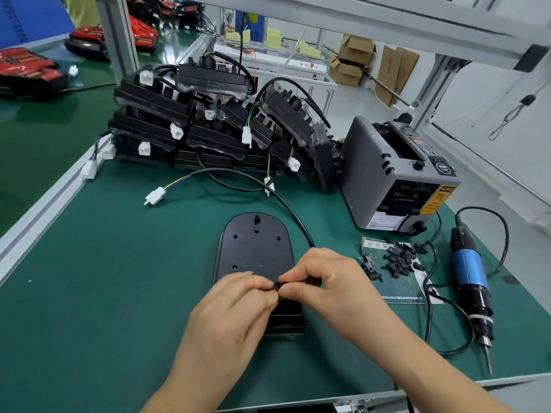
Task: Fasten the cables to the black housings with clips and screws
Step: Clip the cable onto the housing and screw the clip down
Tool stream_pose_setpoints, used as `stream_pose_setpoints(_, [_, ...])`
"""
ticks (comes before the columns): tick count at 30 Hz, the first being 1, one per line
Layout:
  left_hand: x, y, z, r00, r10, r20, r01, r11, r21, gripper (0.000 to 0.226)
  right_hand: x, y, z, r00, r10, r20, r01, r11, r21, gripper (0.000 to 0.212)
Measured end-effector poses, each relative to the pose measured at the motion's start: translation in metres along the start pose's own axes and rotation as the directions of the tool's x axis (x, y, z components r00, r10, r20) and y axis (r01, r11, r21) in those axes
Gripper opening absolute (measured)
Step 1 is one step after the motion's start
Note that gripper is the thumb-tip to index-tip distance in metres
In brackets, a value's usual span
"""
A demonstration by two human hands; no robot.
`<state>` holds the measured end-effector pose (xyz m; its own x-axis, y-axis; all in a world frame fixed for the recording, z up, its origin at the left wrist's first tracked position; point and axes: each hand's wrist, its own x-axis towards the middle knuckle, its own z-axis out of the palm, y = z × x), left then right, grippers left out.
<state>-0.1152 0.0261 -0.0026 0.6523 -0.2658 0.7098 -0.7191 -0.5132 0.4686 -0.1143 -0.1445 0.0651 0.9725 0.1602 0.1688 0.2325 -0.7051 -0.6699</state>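
Above the oval black plastic housing's [256, 248] near end, left hand [232, 305] and right hand [325, 281] pinch a small black plastic clip [276, 287], probably light, stiff and slippery, best held by its sides.

we pinched a small black clip [275, 287] between our left hand [235, 305] and right hand [325, 281], just above the near end of a black housing [253, 251] lying flat on the green tabletop [104, 278]. a black cable [283, 201] curved from under our right hand to a white connector [156, 194]. loose clips [396, 259] and an electric screwdriver [471, 281] lay to our right.
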Motion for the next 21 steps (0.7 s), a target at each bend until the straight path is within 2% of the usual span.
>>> stream_pose_setpoints(4, [-0.001, -0.001, 0.002, 1.000, 0.013, -0.010, -0.013, 1.000, 0.008, 0.017, 0.006, -0.005, -0.006, 0.998, -0.037, 0.058, 0.044, 0.992, -0.121, 0.008])
stream_pose_setpoints(7, [-0.001, 0.000, 0.002, 1.000, 0.015, -0.017, -0.014, 1.000, 0.011, 0.016, 0.015, -0.011, -0.014, 0.978, -0.027, 0.208, 0.077, 0.969, -0.236, 0.011])
stream_pose_setpoints(12, [-0.001, 0.000, 0.002, 1.000, 0.022, -0.015, -0.022, 1.000, 0.012, 0.016, 0.035, -0.024, -0.025, 0.905, 0.047, 0.423, 0.128, 0.918, -0.376, 0.008])
stream_pose_setpoints(16, [-0.001, 0.001, 0.001, 1.000, 0.022, -0.015, -0.022, 1.000, 0.015, 0.016, 0.057, -0.026, -0.029, 0.828, 0.172, 0.534, 0.009, 0.948, -0.319, 0.017])
stream_pose_setpoints(21, [-0.001, 0.000, 0.002, 0.999, 0.037, -0.024, -0.037, 0.999, 0.011, 0.015, 0.072, -0.019, -0.029, 0.707, 0.236, 0.666, -0.096, 0.966, -0.241, 0.023])
